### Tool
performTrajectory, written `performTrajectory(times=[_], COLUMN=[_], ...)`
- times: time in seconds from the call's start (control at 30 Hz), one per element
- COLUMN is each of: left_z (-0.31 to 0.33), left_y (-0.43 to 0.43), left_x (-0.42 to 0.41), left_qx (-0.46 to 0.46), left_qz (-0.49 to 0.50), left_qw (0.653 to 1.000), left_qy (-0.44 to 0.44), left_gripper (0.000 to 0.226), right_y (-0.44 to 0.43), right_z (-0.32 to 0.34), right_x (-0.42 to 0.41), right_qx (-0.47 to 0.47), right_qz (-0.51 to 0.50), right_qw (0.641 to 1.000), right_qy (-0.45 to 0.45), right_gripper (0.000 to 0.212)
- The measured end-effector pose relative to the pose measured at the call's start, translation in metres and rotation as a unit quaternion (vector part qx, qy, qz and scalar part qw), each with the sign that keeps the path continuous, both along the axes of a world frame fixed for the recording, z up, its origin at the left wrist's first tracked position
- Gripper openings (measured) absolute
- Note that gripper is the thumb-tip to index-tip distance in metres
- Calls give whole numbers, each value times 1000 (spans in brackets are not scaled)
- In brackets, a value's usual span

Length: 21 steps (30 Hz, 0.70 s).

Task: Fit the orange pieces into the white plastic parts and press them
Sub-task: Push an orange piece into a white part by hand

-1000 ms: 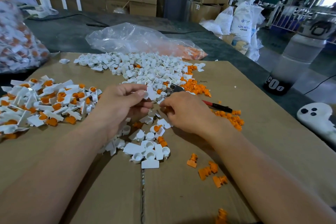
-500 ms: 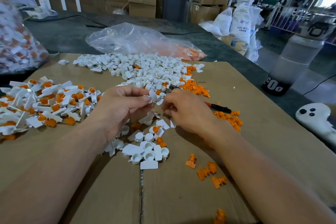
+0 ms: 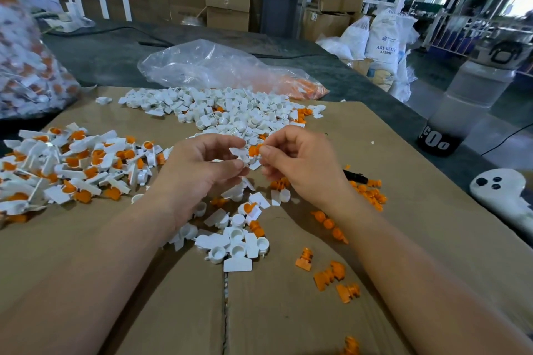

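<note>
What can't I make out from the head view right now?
Whether the orange piece sits fully in the white part: head view, fingers of the left hand and right hand cover the joint.
Black tool: head view, mostly behind the right wrist.
Filled bag: head view, blurred, cut by the left edge.

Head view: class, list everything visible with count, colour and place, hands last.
cardboard sheet: one, brown, underneath
white plastic parts: many, white, far pile
assembled pieces: many, white-orange, left pile
loose orange pieces: several, orange, near right
clear bag: one, transparent, behind far pile
bottle: one, frosted, far right
controller: one, white, right edge
held white part: one, white, centre
held orange piece: one, orange, beside it
left hand: one, pinches held white part
right hand: one, pinches held orange piece
</note>
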<state>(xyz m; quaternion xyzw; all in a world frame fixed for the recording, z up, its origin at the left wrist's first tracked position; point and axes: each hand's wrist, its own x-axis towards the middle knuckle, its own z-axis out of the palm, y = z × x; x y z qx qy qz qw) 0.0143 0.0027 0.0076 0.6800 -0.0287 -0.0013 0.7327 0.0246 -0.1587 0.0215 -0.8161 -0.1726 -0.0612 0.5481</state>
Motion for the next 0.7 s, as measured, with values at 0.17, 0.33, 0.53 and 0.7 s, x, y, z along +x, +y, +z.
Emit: performTrajectory(times=[0.17, 0.33, 0.53, 0.7], left_z=[-1, -4, -1, 1], left_y=[-2, -2, -1, 1], left_x=[-1, 0, 2, 2], left_qx=[59, 109, -48, -63], left_qz=[51, 29, 4, -10], left_qw=[996, 992, 999, 998], left_qy=[-39, -59, 4, 21], left_gripper=[29, 38, 17, 10], right_y=[3, 4, 4, 4], right_z=[-3, -2, -2, -3], right_x=[-2, -2, -3, -4], right_qx=[-34, -99, -110, -113], right_qz=[1, -8, -3, 16], right_qw=[999, 994, 992, 991], right_qy=[-15, -55, -66, -76], right_gripper=[19, 20, 16, 22])
